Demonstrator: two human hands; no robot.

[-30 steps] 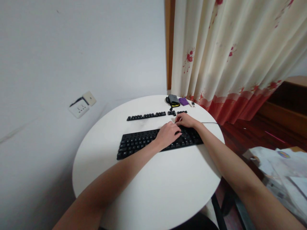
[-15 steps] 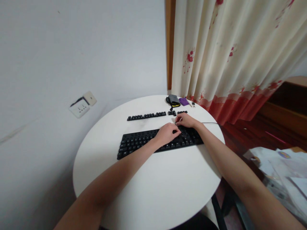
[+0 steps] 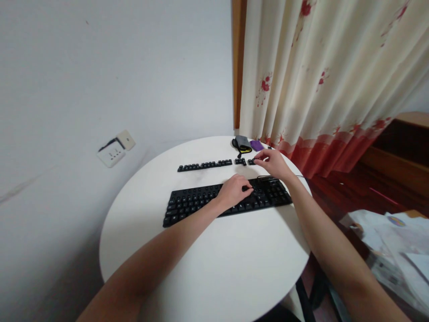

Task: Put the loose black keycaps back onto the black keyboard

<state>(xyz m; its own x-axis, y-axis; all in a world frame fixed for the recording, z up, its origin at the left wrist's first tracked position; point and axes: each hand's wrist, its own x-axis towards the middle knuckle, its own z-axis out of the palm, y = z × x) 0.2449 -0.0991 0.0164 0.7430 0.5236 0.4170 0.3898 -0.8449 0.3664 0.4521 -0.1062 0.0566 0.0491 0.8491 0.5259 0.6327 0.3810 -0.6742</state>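
Note:
A black keyboard [image 3: 194,203] lies across the white round table [image 3: 214,264], with some keycaps off along its top edge. My left hand [image 3: 233,192] rests over the keyboard's right half. Its thumb and fingers are pinched together, and anything between them is too small to make out. Beyond the keyboard, my right hand [image 3: 273,163] reaches to the right end of a row of loose keycaps [image 3: 205,165]. Its fingertips close on a keycap [image 3: 252,161] there. A small cluster of keycaps [image 3: 240,161] sits just left of that one.
At the table's back lie a grey and black pouch [image 3: 243,143] and a purple cloth [image 3: 256,145]. A thin cable [image 3: 298,175] runs off to the right. Wall sockets [image 3: 112,153] are on the left, a curtain [image 3: 284,89] behind, papers [image 3: 385,232] at lower right.
My right hand has moved from the keyboard's top edge away from me to the right end of the keycap row. My left hand has stayed over the keyboard.

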